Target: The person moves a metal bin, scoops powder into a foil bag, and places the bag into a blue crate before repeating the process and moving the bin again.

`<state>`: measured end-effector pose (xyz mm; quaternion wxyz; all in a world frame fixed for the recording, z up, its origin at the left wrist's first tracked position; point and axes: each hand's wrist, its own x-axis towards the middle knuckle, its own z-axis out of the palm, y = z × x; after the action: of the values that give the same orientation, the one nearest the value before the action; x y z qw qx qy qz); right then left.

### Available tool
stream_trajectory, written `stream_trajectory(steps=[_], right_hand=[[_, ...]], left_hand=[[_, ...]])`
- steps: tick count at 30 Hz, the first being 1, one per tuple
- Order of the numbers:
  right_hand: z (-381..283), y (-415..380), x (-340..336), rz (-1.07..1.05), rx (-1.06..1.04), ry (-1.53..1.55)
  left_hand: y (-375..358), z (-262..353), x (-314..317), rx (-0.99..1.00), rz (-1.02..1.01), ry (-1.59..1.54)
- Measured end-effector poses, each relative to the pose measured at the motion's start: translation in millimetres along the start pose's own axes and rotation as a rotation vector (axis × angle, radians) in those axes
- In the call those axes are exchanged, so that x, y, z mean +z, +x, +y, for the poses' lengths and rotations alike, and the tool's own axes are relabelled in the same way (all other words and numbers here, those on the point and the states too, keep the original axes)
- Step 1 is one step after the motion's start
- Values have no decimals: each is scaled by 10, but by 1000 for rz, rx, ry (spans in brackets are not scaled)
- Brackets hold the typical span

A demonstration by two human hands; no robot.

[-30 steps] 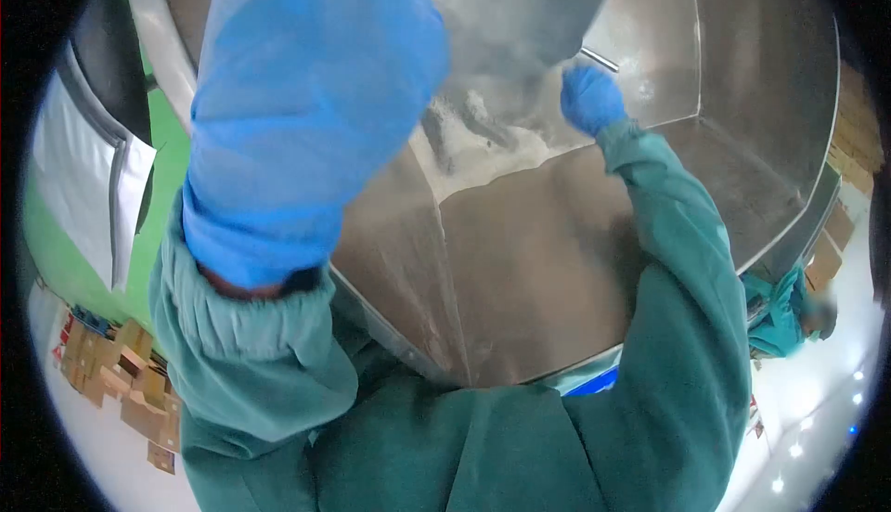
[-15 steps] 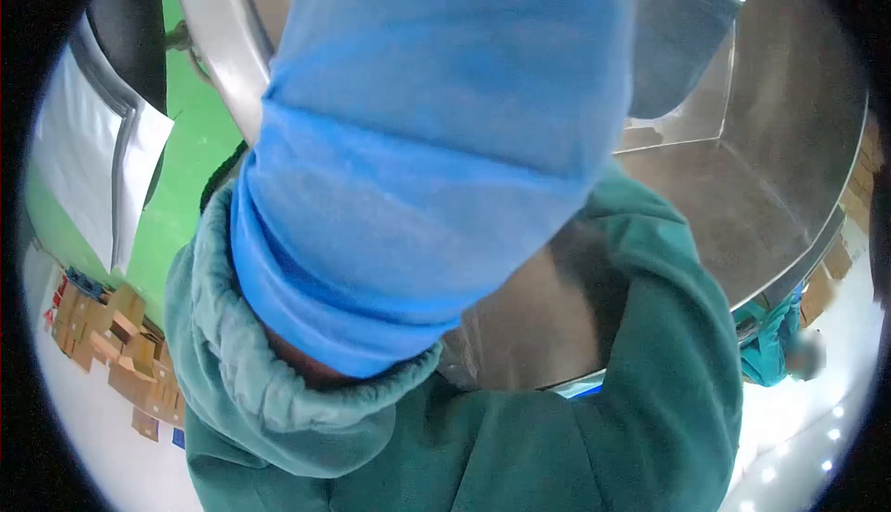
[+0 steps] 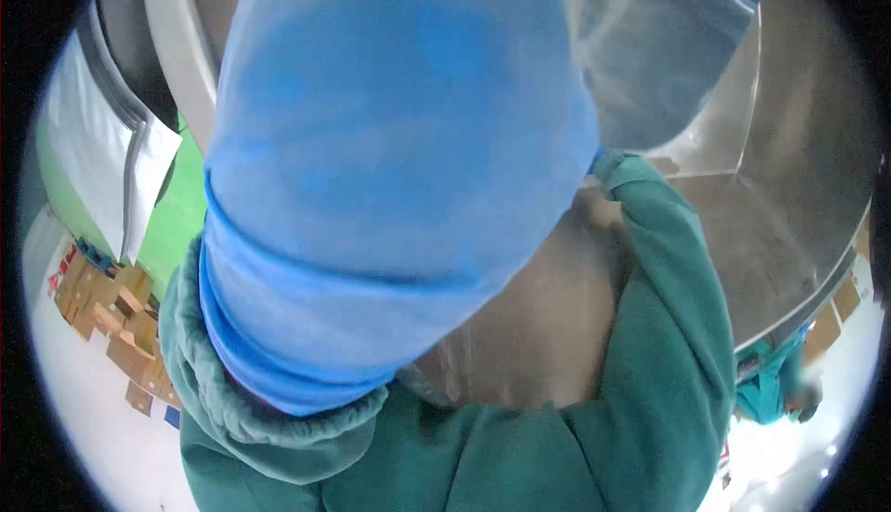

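Very close to the lens, my left hand in a blue glove fills the upper middle of the view. Its fingers run past the top edge and do not show. A gathered green cuff circles the glove's end. My right hand, also in a blue glove, shows only a sliver past its green sleeve; the left glove hides its fingers. Just above it lies a shiny grey sheet-like piece with a rounded lower edge, inside a large steel vessel. Whether the right hand holds that piece I cannot tell.
A pale curved rim runs down the upper left. Beside it hangs a silvery sheet over green floor. Cardboard boxes are stacked at the lower left. A person in green is at the far right, behind the vessel.
The left glove has shifted left and slightly down in view. More of the grey piece shows, and the right cuff with a bit of blue glove has come into sight.
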<state>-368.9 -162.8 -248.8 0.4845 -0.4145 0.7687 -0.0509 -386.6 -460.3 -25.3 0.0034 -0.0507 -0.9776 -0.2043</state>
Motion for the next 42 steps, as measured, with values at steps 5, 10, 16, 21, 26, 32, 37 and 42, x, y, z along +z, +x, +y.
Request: stream_trajectory(steps=[5, 10, 16, 21, 26, 32, 37, 42], right_hand=[[-504, 358, 819, 57, -273, 292], [-532, 701, 383, 189, -345, 346], [-804, 1029, 414, 880, -296, 106], [-751, 272, 1342, 233, -613, 236], [-630, 74, -265, 283, 158, -63], [842, -215, -391, 359, 839, -247], [628, -266, 516, 581, 223, 208], [-181, -241, 798, 320, -7, -188]], left_hand=[[96, -44, 28, -7, -11, 26], [115, -19, 99, 32, -45, -17], [136, 70, 57, 91, -56, -78], [84, 47, 44, 76, -28, -166], [-46, 106, 40, 58, -19, -254], [-55, 146, -38, 67, 55, -348], [-87, 162, -81, 69, 68, -407], [-37, 220, -120, 90, 84, -484]])
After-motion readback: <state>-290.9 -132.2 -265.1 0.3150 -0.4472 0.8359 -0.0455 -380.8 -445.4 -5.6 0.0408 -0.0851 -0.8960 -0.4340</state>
